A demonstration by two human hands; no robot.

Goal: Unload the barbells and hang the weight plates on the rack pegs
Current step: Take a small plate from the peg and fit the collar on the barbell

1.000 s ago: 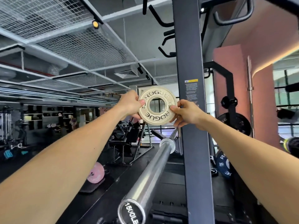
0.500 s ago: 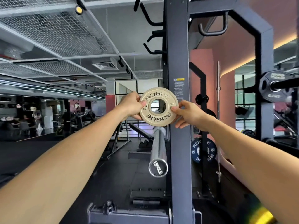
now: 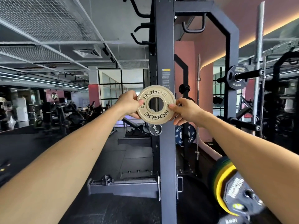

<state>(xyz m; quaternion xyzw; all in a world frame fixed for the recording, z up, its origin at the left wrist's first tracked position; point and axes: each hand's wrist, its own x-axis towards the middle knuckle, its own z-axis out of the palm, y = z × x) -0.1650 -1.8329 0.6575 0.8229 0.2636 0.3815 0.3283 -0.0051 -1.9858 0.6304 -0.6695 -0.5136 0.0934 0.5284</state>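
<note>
A small cream ROGUE weight plate (image 3: pixel 156 104) is held up at arm's length, flat face toward me, in front of the dark rack upright (image 3: pixel 165 46). My left hand (image 3: pixel 127 105) grips its left rim and my right hand (image 3: pixel 184 110) pinches its right rim. Just below the plate the chrome end of the barbell sleeve (image 3: pixel 155 129) points at me. On the right, a black 2.5 kg plate (image 3: pixel 237 77) hangs on a rack peg (image 3: pixel 250 73). A bare peg (image 3: pixel 242 123) sticks out lower down.
A blue 20 kg plate (image 3: pixel 185 134) hangs behind the upright. Yellow and green plates on a barbell end (image 3: pixel 229 183) sit low at the right, under my right forearm. A bench (image 3: pixel 134 126) and the rack base (image 3: pixel 123 186) stand on the dark floor. Gym machines fill the far left.
The view has swung right and the barbell sleeve now appears end-on below the plate. The plate, still in both hands, has shifted across to the rack upright.
</note>
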